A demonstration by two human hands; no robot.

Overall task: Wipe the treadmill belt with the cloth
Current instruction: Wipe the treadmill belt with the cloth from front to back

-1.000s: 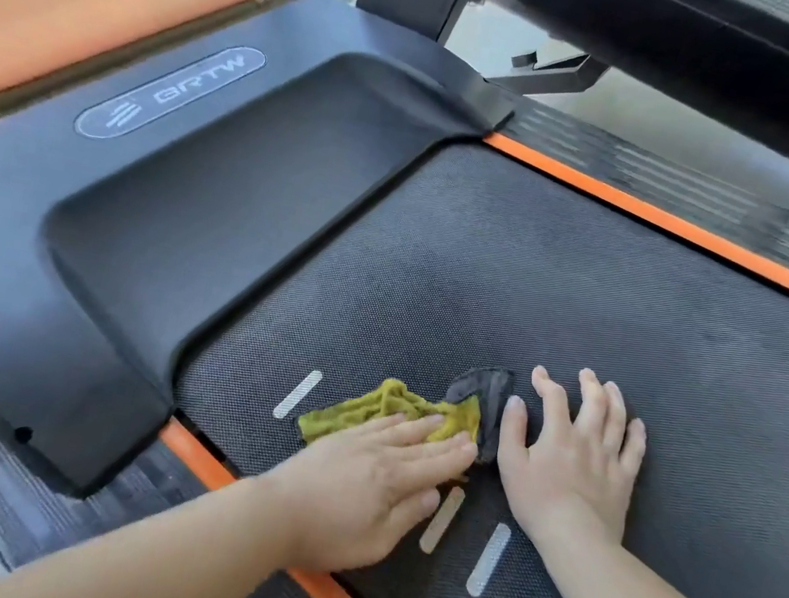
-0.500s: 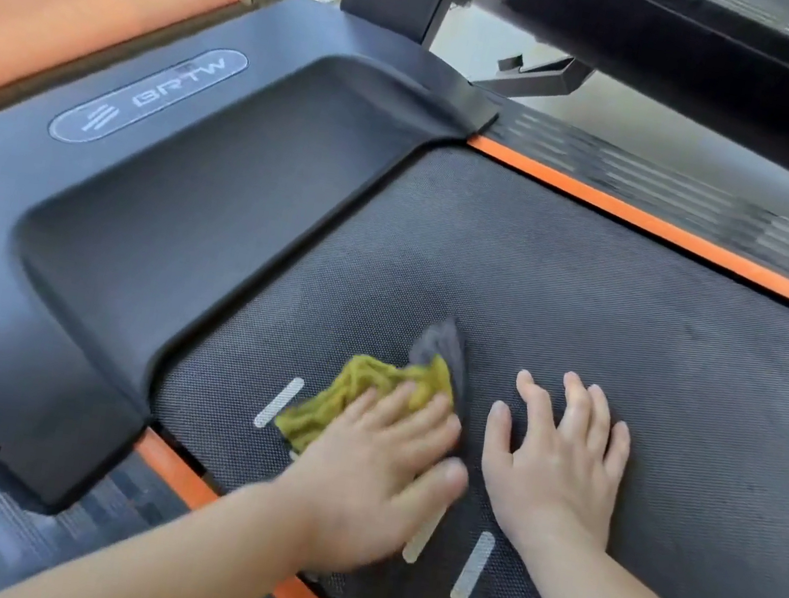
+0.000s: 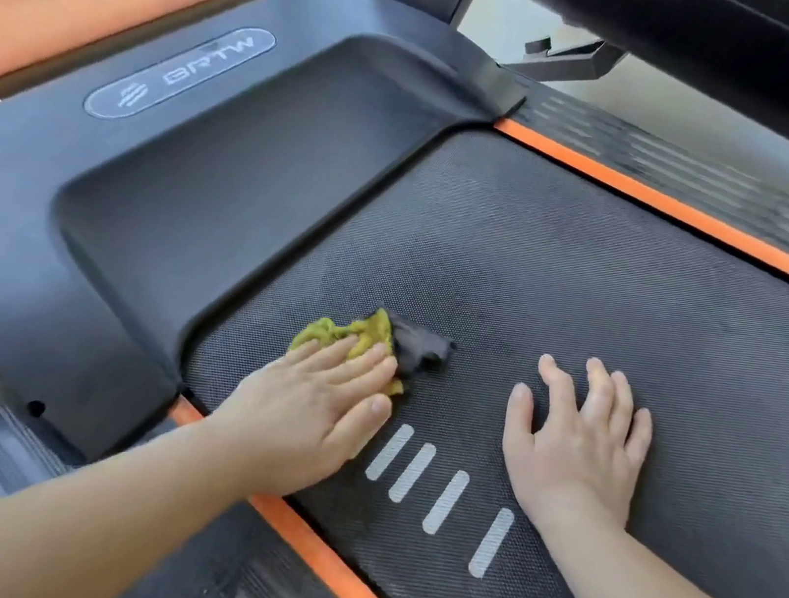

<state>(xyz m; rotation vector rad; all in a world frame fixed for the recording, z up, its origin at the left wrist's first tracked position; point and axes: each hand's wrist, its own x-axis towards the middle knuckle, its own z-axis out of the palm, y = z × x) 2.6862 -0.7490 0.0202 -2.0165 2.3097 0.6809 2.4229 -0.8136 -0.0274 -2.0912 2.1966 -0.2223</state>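
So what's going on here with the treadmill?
A person is cleaning the belt. The left hand presses a crumpled yellow and grey cloth flat against it, close to the black motor cover. The right hand lies spread on the belt beside it, apart from the cloth and holding nothing. Four white stripes on the belt show between the two hands.

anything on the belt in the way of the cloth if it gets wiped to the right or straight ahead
The right hand lies flat on the belt right of the cloth, apart from it, blocking a sweep that way. Ahead, toward the far orange strip, nothing visible lies on the belt.
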